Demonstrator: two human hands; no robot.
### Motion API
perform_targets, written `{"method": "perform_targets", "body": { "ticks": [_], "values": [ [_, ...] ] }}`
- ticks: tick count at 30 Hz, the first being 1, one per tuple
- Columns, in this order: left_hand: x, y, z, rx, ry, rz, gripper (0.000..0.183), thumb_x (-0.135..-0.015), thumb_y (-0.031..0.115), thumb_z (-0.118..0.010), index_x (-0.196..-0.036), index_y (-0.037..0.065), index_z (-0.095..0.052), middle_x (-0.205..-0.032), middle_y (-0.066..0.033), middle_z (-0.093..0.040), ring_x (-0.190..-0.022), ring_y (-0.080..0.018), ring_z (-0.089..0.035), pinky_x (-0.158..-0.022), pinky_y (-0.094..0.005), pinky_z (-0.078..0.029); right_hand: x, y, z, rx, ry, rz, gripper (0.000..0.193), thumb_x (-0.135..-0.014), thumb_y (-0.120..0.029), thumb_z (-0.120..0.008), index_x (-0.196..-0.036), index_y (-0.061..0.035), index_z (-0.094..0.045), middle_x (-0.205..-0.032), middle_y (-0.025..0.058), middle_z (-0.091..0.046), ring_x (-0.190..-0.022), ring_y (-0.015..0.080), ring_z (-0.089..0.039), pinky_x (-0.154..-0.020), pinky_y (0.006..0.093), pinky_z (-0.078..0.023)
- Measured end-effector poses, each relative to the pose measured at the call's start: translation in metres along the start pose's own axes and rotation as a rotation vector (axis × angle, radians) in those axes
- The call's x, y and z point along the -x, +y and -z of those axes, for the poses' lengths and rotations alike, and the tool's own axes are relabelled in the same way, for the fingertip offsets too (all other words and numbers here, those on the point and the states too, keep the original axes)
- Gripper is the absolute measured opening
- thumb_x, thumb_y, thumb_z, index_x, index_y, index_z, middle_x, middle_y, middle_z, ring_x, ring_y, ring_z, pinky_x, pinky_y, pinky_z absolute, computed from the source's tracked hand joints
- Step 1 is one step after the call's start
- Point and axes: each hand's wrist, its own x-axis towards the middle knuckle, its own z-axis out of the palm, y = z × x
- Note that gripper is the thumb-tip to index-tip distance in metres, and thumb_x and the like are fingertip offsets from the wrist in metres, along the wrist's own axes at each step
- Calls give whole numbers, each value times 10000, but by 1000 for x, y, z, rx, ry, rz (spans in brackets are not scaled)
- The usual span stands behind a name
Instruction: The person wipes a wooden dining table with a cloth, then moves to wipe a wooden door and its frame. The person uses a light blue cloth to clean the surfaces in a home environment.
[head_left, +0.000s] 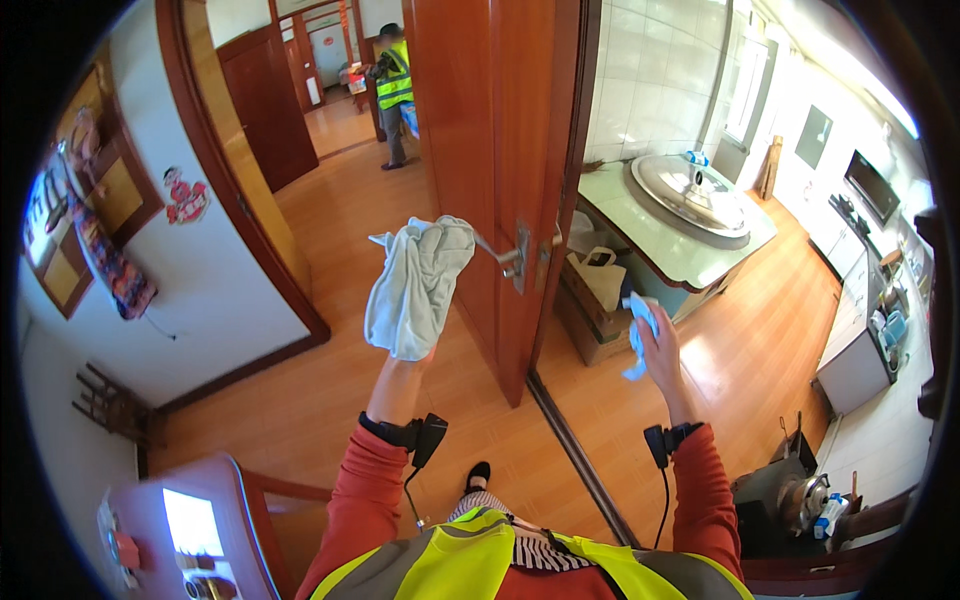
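Observation:
My left hand (405, 355) is raised and wrapped in a pale grey-white cloth (418, 282) that covers the fingers. The cloth hangs just left of the metal lever handle (503, 255) on the open reddish wooden door (490, 150). My right hand (660, 345) is on the other side of the door's edge, gripping a small crumpled light-blue wipe (640, 330). Both forearms wear red sleeves and black wrist devices with cables.
A counter with a large round metal lid (690, 195) stands beyond the door, with a cardboard box and paper bag (595, 285) under it. Another person in a yellow vest (393, 85) stands far down the hall. A small table (190, 520) is at lower left.

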Motion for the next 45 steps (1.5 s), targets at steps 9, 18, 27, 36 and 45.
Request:
{"method": "perform_targets", "body": {
  "ticks": [9,18,27,36,45],
  "values": [
    [-220,-51,66,-472,-362,-220,446,-1019,175,-446,-1443,69,-356,-1415,-62,-434,-1251,-131,-448,-1062,-272,-374,-206,-82,-110,36,296,238,424,-972,-264,-548,-1305,-13,-471,-1142,197,-560,-1030,331,-563,-902,368,-434],
    [-280,-119,-21,-1351,-422,-832,514,-938,342,-447,-1332,12,-424,-1448,-286,-271,-1382,-486,-164,-1114,-577,-116,-243,-62,-160,-488,228,254,724,-864,-140,-653,-1431,-21,-220,-1379,114,-392,-1268,219,-414,-1073,344,-308],
    [-323,-102,-18,-1365,-527,-940,489,-925,357,-463,-1280,21,-472,-1421,-261,-329,-1359,-488,-226,-1118,-580,-146,-235,-53,-183,-331,474,268,777,-822,-145,-704,-1420,40,-244,-1400,178,-340,-1298,283,-348,-1090,419,-282],
    [-444,-58,-35,-1266,-499,-1265,441,-979,351,-414,-1274,30,-481,-1331,-209,-442,-1281,-435,-348,-1103,-512,-213,-233,-48,-189,-254,605,111,902,-673,-38,-818,-1379,48,-263,-1327,174,-385,-1220,276,-407,-1049,425,-323],
    [-501,-49,-16,-1136,-377,-1244,404,-990,296,-424,-1252,-4,-491,-1246,-219,-492,-1203,-440,-398,-1061,-504,-264,-226,-46,-187,-217,683,44,890,-733,-218,-779,-1416,36,-268,-1361,145,-388,-1274,282,-375,-1085,432,-273]
  ]
}}
